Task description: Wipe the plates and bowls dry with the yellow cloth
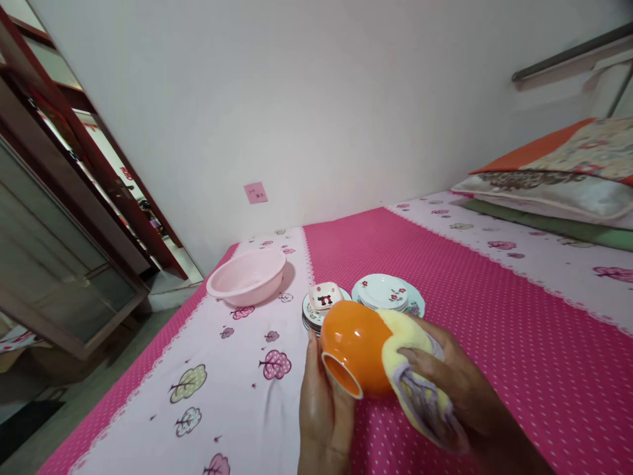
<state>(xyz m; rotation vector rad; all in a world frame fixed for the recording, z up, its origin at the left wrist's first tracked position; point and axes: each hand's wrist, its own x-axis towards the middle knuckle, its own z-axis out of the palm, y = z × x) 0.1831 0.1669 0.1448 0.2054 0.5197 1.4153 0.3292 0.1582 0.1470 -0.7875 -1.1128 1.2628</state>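
An orange bowl (359, 343) is tipped on its side between my hands, its white-ringed foot facing down and left. My left hand (321, 402) supports it from the left, fingers behind the bowl and partly hidden. Against the bowl's right side, my right hand (450, 369) grips a yellow and purple cloth (410, 343) bunched in its fingers. Just behind the bowl is a stack of plates (309, 310) with a small square pink-rimmed dish (325, 297) on top. To its right sits another stack of white plates (383, 290) with red flowers.
A pink plastic basin (247, 277) rests at the left on the patterned bedspread (445, 277). Pillows and folded bedding (554, 191) are piled at the right. A white wall (346, 112) carrying a pink note (256, 192) rises behind. The bed's edge drops to the floor at the left.
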